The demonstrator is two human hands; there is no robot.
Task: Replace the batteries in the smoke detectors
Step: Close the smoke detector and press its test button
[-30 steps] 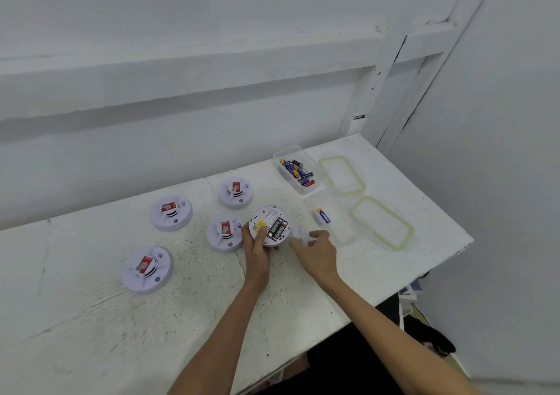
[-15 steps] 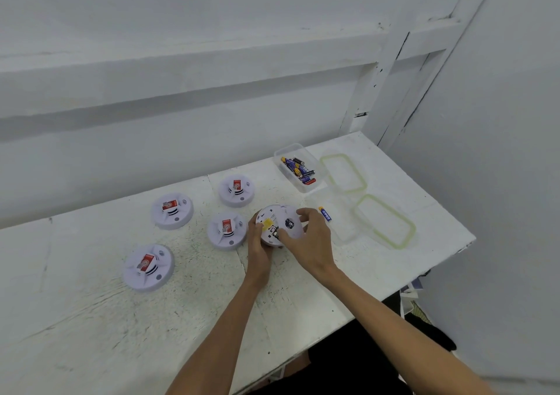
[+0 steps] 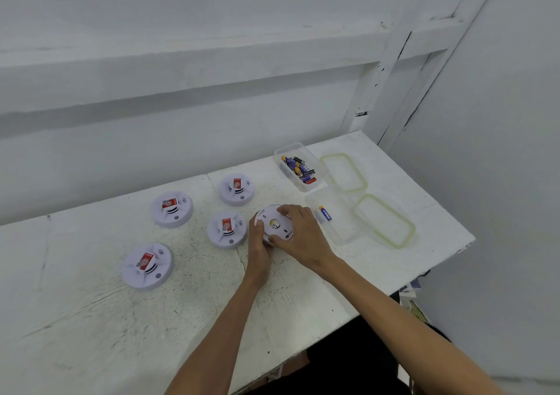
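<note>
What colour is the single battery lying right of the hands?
The battery is blue with a yellow end, shown in the head view.

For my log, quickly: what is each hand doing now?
Left hand: holds the smoke detector at its rim.
Right hand: grips the same detector from above.

Detectors (image 3: 226,230) block left, tubs (image 3: 304,188) right — table (image 3: 151,334) front passable.

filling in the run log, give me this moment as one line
left hand: grips upturned smoke detector | right hand: grips same detector | spare battery: lying in clear box | battery tub: open
</note>
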